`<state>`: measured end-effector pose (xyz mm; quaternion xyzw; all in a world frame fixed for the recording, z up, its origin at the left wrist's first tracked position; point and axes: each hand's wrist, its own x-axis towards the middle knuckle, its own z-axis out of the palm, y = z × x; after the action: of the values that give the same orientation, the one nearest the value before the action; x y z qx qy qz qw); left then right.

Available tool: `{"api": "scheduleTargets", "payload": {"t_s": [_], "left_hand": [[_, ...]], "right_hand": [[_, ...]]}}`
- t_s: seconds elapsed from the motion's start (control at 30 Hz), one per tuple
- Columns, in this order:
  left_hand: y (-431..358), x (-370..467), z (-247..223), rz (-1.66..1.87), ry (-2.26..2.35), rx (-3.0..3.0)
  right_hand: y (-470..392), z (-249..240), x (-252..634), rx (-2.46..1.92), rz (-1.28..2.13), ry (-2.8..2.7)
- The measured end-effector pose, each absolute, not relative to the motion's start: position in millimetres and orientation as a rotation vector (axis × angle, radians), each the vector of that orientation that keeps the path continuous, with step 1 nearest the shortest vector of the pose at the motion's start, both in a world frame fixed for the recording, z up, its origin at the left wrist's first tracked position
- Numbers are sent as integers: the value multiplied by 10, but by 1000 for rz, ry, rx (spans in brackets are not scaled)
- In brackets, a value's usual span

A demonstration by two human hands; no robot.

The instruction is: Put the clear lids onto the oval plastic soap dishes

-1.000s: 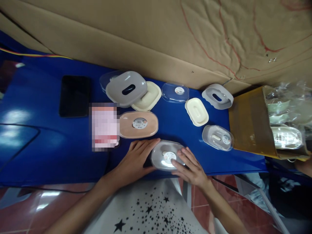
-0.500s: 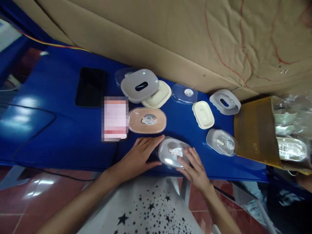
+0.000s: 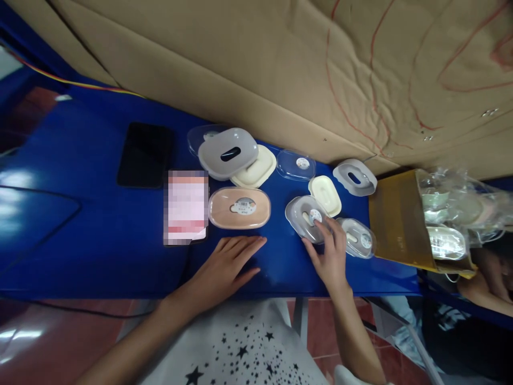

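Note:
My left hand (image 3: 228, 266) lies flat on the blue table below the peach soap box (image 3: 240, 208), fingers stretched out and holding nothing. My right hand (image 3: 331, 251) has its thumb and fingers on the near right edge of a grey soap box (image 3: 306, 216) with a clear lid and a round label. This box sits close to a cream tray (image 3: 325, 195) and beside a second lidded grey box (image 3: 356, 238). Behind them are a grey oval shell with a slot (image 3: 355, 177) and a clear lid (image 3: 295, 164).
A larger grey slotted piece (image 3: 228, 155) overlaps a cream tray (image 3: 260, 167) at the back. To the left are a black tablet (image 3: 144, 155) and a phone with a blurred screen (image 3: 186, 208). A cardboard box (image 3: 401, 222) with wrapped pieces stands right; another person's arm (image 3: 487, 286) is beyond.
The lidded grey box has moved right and away from me with my right hand, towards the other grey box. My left hand has let go of it and stays on the table.

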<state>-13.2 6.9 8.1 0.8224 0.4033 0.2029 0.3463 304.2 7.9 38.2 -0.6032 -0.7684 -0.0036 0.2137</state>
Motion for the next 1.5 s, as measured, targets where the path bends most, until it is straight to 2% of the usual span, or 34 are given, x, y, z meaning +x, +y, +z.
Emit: {"api": "scheduleTargets", "payload": {"t_s": [0.4,0.57,0.77,1.03,1.23,1.37,1.5], "left_hand": [[63,-132,-52,608,1004,2247],[61,-142,-35,651,987,2238],[-63,-234,163,936,1112,2377],[184,-324,256,841,1496,2378],[198,-244,253,851,1554,2368],[170,-224,298,882,1573,2384],[218,-209,293,1024,1600,2452]], "right_hand": [[18,526,2978,-2092,-349,-2027],[568,628,2680,-1971,-193,-2208],[1223,373,2160,-1969,-64,-2331],[1021,496,2016,-1930,-30,-2233],[1252,555,2046,-1464,129,-2700],[1358,547,2059,-1536,159,-2672],[1367,483,2059,-1552,51,-2599]]}}
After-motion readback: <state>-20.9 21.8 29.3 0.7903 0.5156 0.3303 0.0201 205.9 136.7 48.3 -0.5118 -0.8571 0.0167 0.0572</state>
